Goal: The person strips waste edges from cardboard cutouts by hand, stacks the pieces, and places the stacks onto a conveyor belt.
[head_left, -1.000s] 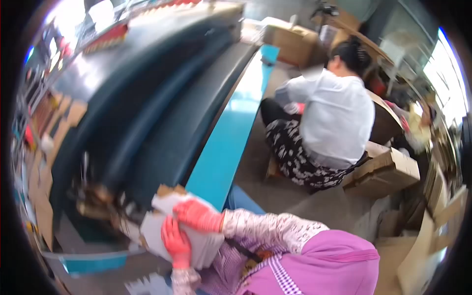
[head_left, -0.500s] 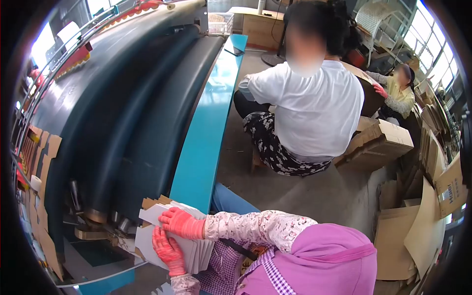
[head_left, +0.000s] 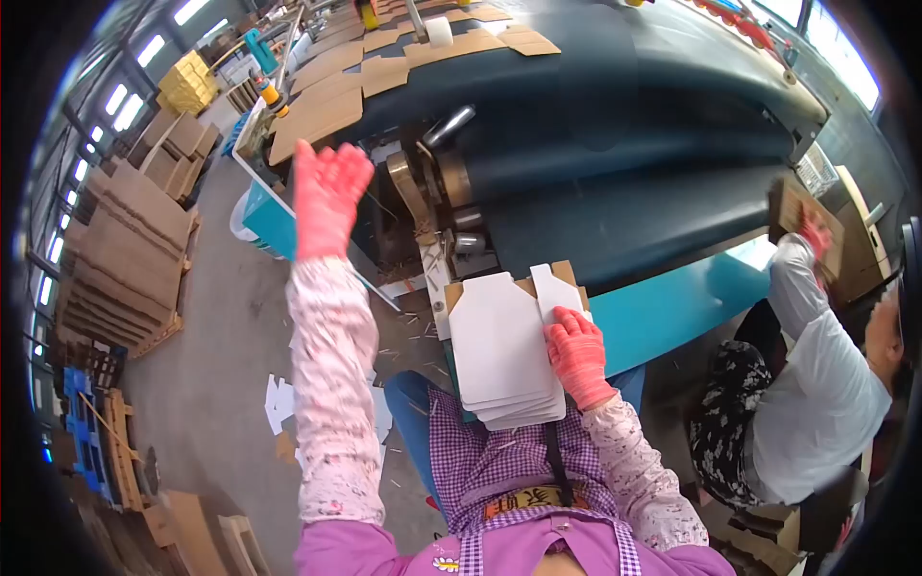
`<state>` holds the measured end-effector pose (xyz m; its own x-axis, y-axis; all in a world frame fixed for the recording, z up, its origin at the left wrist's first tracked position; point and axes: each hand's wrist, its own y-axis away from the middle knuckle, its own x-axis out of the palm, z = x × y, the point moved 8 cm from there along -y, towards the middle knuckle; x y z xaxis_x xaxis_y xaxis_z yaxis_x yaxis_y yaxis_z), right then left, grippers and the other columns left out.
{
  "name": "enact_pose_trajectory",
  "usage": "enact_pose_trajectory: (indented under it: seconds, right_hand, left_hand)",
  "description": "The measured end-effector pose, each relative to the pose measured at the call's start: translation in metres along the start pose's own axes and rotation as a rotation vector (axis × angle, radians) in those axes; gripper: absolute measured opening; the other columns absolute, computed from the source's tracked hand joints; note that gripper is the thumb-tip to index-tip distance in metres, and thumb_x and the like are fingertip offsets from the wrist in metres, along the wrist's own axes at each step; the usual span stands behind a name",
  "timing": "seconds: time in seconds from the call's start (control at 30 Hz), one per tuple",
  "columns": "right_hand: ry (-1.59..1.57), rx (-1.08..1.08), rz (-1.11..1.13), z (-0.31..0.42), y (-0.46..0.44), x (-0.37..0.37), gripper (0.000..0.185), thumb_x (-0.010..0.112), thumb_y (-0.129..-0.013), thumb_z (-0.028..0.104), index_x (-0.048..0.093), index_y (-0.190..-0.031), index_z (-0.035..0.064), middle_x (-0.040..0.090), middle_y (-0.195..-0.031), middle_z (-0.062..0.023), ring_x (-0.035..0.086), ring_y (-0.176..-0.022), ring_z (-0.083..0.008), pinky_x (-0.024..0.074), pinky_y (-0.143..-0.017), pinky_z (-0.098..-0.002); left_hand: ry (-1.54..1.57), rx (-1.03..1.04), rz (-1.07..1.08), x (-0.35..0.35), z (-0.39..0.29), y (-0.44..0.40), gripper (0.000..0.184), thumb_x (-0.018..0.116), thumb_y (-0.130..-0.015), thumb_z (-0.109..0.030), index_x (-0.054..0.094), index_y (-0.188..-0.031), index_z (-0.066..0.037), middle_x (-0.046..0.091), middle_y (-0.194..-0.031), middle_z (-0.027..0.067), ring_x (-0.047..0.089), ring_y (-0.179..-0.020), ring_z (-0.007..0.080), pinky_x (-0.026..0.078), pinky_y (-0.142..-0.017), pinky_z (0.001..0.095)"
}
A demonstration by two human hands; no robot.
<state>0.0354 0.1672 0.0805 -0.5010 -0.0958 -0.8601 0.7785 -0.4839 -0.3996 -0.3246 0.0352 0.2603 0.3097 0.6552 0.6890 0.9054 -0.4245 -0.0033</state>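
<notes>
A stack of white die-cut cardboard sheets (head_left: 499, 336) with brown undersides rests at my lap. My right hand (head_left: 576, 355), in a red glove, lies on the stack's right edge, fingers flat over the top sheet. My left hand (head_left: 329, 197), also gloved in red, is raised and stretched forward with its fingers apart and nothing in it. It is nearest to a brown cardboard sheet (head_left: 322, 120) at the left end of the machine's dark belt (head_left: 595, 211).
A teal board (head_left: 682, 307) runs along the belt's near side. At the right a seated co-worker (head_left: 816, 413) holds brown cardboard. Pallets of stacked cardboard (head_left: 130, 254) stand at the left; white scraps (head_left: 279, 401) lie on the floor.
The view has swung left toward the belt's left end. My left hand has left the stack and reached forward, while my right hand remains on the stack. The co-worker now holds up cardboard.
</notes>
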Motion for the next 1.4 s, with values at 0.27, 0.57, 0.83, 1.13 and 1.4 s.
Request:
enact_pose_trajectory:
  seconds: [0.27, 0.57, 0.83, 1.13, 1.4]
  right_hand:
    - [-0.012, -0.072, -0.030, 0.010, 0.001, -0.002, 0.018, 0.063, -0.078, 0.010, 0.063, -0.096, 0.0123, 0.057, -0.125, -0.0065, 0.054, -0.117, -0.0269, 0.0452, -0.090, -0.0419]
    - [-0.200, 0.097, 0.500, 0.041, 0.073, -0.045, 0.023, 0.065, -0.084, 0.021, 0.064, -0.101, 0.0060, 0.062, -0.119, -0.0126, 0.058, -0.111, -0.0321, 0.0481, -0.091, -0.0408]
    - [-0.617, 0.484, -0.178, -0.053, 0.037, -0.080, 0.038, 0.069, -0.090, 0.016, 0.058, -0.124, 0.0030, 0.065, -0.116, -0.0135, 0.064, -0.103, -0.0188, 0.0510, -0.090, -0.0311]
    - [0.056, 0.356, 0.189, 0.000, 0.028, -0.012, 0.060, 0.075, -0.077, 0.037, 0.057, -0.132, 0.0192, 0.031, -0.152, -0.0240, 0.039, -0.135, -0.0385, 0.0383, -0.106, -0.0450]
    - [0.084, 0.375, 0.261, -0.001, 0.024, -0.012, 0.059, 0.074, -0.077, 0.033, 0.057, -0.132, 0.0193, 0.032, -0.151, -0.0252, 0.043, -0.131, -0.0398, 0.0391, -0.105, -0.0458]
  left_hand:
    - [0.063, 0.154, 0.075, -0.013, -0.032, -0.032, 0.029, 0.063, -0.089, -0.012, 0.057, -0.113, 0.002, 0.064, -0.113, 0.0170, 0.063, -0.103, 0.0290, 0.057, -0.088, 0.0423]
    - [-1.743, 0.479, 0.664, -0.062, 0.204, 0.300, 0.080, 0.062, -0.072, -0.003, 0.036, -0.148, -0.011, 0.032, -0.154, 0.0133, 0.029, -0.141, 0.0390, 0.020, -0.115, 0.0572]
    - [-2.064, 0.517, 0.766, -0.059, 0.224, 0.301, 0.087, 0.072, -0.074, -0.045, 0.037, -0.146, -0.012, 0.028, -0.156, 0.0114, 0.029, -0.139, 0.0393, 0.022, -0.108, 0.0630]
    - [-2.033, 0.593, 0.819, -0.047, 0.221, 0.301, 0.079, 0.068, -0.078, -0.050, 0.045, -0.140, -0.007, 0.033, -0.151, 0.0155, 0.032, -0.137, 0.0403, 0.026, -0.109, 0.0570]
    - [-1.660, 0.708, 1.024, -0.018, 0.233, 0.259, 0.045, 0.061, -0.088, -0.027, 0.057, -0.129, -0.010, 0.052, -0.139, 0.0072, 0.045, -0.130, 0.0263, 0.035, -0.107, 0.0438]
